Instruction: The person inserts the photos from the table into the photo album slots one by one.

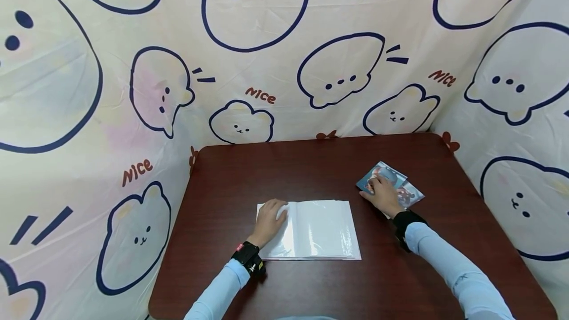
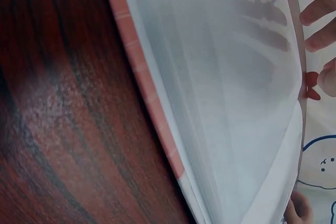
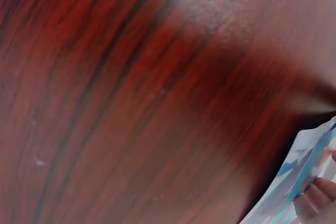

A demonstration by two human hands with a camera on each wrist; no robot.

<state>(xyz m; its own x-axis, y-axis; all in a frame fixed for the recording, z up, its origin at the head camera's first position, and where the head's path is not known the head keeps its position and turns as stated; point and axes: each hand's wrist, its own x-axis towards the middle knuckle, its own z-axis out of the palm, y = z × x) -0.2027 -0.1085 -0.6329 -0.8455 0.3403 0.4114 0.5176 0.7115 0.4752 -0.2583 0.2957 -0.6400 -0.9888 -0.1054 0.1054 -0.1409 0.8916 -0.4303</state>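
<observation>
The left hand (image 1: 269, 221) rests, from where I stand, on the left page of an open album (image 1: 323, 231) with glossy clear sleeves, its fingers loose and grasping nothing. The album lies toward the near side of the dark wooden table (image 1: 289, 174), and glare washes out parts of its pages. To the right and farther off, the right hand (image 1: 383, 196) is on a small group of picture cards (image 1: 411, 195), fingers bent over them; I cannot tell whether it pinches one. The hand and wrist cover much of the cards, so I can't make out their number or full pictures. Both light blue sleeves (image 1: 458, 265) run out of sight at the near side, and a cartoon-printed cloth (image 1: 178, 23) hangs behind.

From the left wrist, the album page fills much of the view, with finger shadows on it and a reddish patterned strip (image 2: 144, 72) along its edge. The left hand's fingers are cut off by the frame.

From the right wrist, it is mostly blurred tabletop; just a corner of the cards and a few right-hand fingers peek in, the thumb nearly lost.
</observation>
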